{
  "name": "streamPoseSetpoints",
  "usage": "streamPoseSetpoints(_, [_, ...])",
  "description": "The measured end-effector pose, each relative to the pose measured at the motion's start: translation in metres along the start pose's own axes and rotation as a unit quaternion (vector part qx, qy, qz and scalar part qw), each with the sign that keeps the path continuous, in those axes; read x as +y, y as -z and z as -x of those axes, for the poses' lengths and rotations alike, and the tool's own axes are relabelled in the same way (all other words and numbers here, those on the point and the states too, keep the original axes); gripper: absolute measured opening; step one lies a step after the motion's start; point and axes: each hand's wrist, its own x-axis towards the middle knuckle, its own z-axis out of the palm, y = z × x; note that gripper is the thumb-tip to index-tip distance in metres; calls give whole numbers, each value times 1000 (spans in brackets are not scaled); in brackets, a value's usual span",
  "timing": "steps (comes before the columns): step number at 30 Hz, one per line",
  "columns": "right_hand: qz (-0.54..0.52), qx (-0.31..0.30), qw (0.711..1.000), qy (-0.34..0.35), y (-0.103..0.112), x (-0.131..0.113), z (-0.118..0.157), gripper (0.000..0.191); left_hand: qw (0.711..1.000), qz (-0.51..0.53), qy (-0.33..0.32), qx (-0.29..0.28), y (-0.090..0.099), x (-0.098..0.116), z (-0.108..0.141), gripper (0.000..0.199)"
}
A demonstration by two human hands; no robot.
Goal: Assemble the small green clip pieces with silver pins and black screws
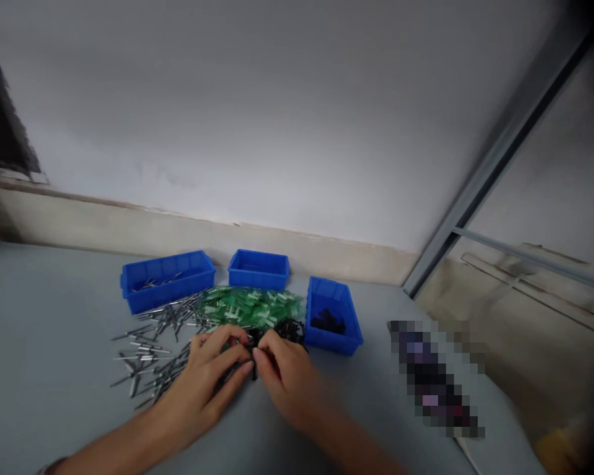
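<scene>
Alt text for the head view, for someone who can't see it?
A person's left hand and right hand nearly meet over a grey table, by black parts; whether they hold anything is unclear. Green pieces lie beyond, metal rods to the left, three blue bins behind and right.

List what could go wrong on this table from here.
Loose metal rods lie close beside the left hand, so a careless sweep might scatter them. The green pieces crowd against both the rods and the black parts, so the piles could get mixed.
</scene>
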Motion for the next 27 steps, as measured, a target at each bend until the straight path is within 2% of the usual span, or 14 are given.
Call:
streamPoseSetpoints(5, [11, 7, 1000, 12, 0, 1, 0, 14, 1000, -4, -8, -27, 3, -4, -1, 20])
streamPoseSetpoints(12, [-3, 26, 1000, -5, 3, 1, 0, 16, 999, -28, 2, 19, 3, -8, -1, 19])
streamPoseSetpoints(18, [23, 33, 999, -19, 0, 2, -1, 29, 1000, -28, -6, 10, 0, -10, -1, 16])
streamPoseSetpoints(27, [-13, 19, 1000, -13, -2, 3, 0, 16, 1000, -23, 18, 8, -2, -7, 0, 17])
